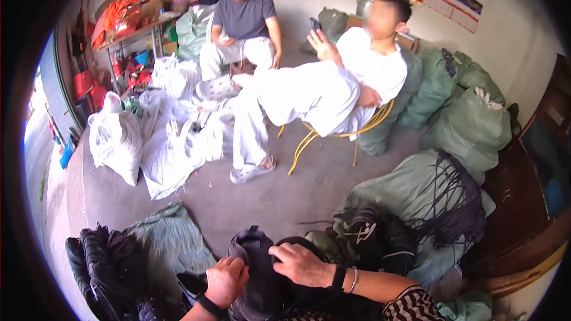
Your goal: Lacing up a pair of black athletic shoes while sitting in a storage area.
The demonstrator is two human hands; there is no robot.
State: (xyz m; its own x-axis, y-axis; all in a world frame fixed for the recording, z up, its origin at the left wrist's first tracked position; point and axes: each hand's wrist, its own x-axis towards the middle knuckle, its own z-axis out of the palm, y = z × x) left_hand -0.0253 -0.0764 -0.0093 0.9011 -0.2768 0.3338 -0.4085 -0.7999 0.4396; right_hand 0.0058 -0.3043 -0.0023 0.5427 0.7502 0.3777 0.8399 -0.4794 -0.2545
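Observation:
A dark grey shoe (254,261) stands at the lower middle, its heel tab pointing away from me and its toe toward me. At its left side, my left hand (228,279) is closed in a pinch. My right hand (302,264) is closed too, its curled fingertips at the shoe's right upper edge. Anything thin pinched in either hand is too small to make out. Beside my right hand lies a black shoe with pale laces (364,232). Stacked dark shoes (107,261) are at the lower left, next to a green woven sack (172,238).
A bundle of dark laces (455,202) hangs over a green sack (392,184) at right. Ahead, one person (375,53) leans back on a yellow-framed chair (309,142); another person (244,18) sits behind. White sacks (119,142) lie left, full green sacks (470,125) right.

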